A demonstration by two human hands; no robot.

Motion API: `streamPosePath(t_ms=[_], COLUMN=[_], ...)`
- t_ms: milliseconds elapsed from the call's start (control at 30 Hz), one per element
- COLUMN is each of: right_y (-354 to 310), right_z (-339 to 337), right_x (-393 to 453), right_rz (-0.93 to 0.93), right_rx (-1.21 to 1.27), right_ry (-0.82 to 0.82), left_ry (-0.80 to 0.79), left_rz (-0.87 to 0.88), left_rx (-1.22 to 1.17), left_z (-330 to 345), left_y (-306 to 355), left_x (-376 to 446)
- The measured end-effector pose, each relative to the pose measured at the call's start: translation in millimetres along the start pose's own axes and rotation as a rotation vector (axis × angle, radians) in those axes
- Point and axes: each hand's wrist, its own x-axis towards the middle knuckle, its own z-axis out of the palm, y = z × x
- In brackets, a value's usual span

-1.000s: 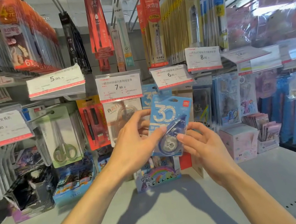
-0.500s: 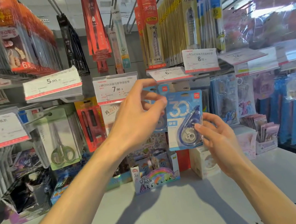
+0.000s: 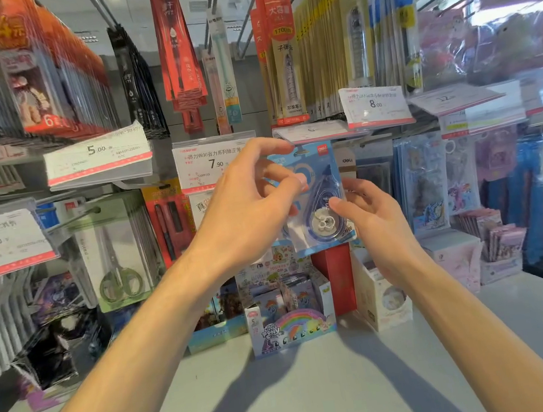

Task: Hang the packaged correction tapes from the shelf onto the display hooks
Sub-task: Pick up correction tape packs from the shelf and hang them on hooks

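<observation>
The correction tape pack [image 3: 317, 199] is raised against the display, its top edge just under the price tag [image 3: 317, 130] where the hook itself is hidden. The left hand [image 3: 249, 208] pinches the pack's left side between thumb and curled fingers, while the right hand [image 3: 373, 216] touches the blister with near-straight fingers, gripping nothing. Risk: with the hook unseen, the hang hole may miss it, and the one-sided pinch could let the pack twist or drop to the shelf [image 3: 288, 393].

Blue carded correction tape pkg [image 3: 319, 199], roughly upright, top at hook lvl under price tags, above shelf.
</observation>
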Motion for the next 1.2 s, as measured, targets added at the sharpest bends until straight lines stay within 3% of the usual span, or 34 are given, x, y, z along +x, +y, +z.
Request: streamPosePath(t_ms=[500,833,1067,1200], right_y=[32.6,47.0,49.7,52.2], right_z=[6.8,21.0,38.9,33.7], right_x=[18.8,28.9,40.5,45.3], right_rz=[-0.048,-0.065,0.006,0.009], right_rx=[-0.168,-0.190,-0.049,0.005], right_ry=[0.026,-0.036,-0.088,-0.082], left_ry=[-0.017,0.458,0.312,0.314], left_rz=[-0.040,-0.228,-0.356,-0.367], left_rx=[0.065,0.194,0.194,0.173], left_z=[-4.8,-34.6,-36.4,-36.8], left_y=[-26.4,-98.0,-140.5,-161.8], left_x=[-22.1,-30.3,-0.1,3.5])
